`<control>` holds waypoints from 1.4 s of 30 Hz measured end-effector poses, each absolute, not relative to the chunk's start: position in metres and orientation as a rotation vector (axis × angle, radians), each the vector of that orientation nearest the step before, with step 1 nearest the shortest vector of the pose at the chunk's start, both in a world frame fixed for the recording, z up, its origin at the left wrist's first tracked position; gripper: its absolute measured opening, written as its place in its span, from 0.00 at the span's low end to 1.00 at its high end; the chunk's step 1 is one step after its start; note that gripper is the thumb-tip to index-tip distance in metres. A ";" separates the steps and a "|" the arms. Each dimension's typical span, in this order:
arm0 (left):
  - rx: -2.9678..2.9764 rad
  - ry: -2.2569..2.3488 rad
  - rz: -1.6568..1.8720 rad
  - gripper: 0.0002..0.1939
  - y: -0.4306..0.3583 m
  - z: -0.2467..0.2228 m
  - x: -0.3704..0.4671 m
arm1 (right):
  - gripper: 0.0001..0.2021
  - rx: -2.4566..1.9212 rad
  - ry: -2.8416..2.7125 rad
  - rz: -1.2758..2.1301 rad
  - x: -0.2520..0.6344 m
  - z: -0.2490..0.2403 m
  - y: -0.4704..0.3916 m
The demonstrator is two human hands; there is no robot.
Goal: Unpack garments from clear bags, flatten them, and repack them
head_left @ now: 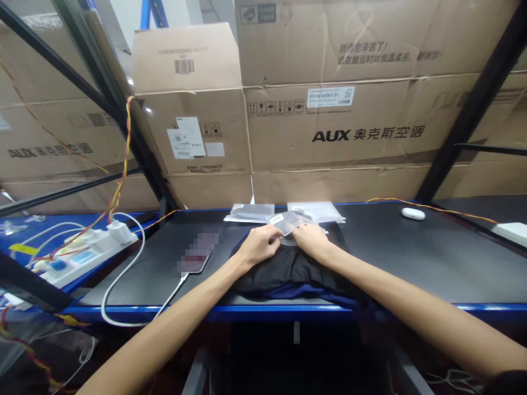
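Observation:
A small clear plastic bag [293, 221] with a white label lies over a dark folded cloth [288, 271] at the table's middle. My left hand [262, 243] pinches the bag's left edge between thumb and fingers. On the other side, my right hand [309, 239] is closed at the bag's right part, its fingertips partly hidden. Just behind the cloth lie two translucent packets, one on the left [252, 212] and one on the right [317, 210].
A phone [200, 255] on a white cable lies left of the cloth. Power strips [82, 255] stand far left. A white case [413, 214] is at the right. Large cartons [337, 156] wall off the back, between black posts.

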State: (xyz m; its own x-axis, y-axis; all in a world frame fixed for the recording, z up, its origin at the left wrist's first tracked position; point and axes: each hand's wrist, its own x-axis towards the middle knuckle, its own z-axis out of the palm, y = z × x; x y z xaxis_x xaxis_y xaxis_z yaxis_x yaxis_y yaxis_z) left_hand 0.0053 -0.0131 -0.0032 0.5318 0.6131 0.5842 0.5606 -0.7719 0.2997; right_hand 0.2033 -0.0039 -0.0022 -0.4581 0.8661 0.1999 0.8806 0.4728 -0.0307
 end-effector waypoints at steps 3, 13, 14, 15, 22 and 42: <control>2.661 1.071 1.113 0.11 -0.013 -0.003 0.006 | 0.18 -1.560 -2.554 -0.149 0.211 0.004 -0.016; 2.619 1.101 1.143 0.10 -0.011 -0.003 0.005 | 0.24 -1.173 -2.671 -0.292 0.235 -0.004 -0.058; 2.623 1.083 1.131 0.10 -0.012 -0.003 0.004 | 0.24 -1.192 -2.684 -0.279 0.232 -0.003 -0.057; 2.627 1.066 1.115 0.11 -0.012 -0.002 0.004 | 0.24 -1.220 -2.689 -0.266 0.229 -0.003 -0.056; 2.669 1.077 1.012 0.11 -0.013 0.001 0.002 | 0.23 -1.461 -2.618 -0.215 0.206 0.004 -0.044; 2.662 1.353 0.990 0.08 -0.005 0.008 -0.011 | 0.17 -1.170 -2.598 -0.317 0.297 0.001 -0.024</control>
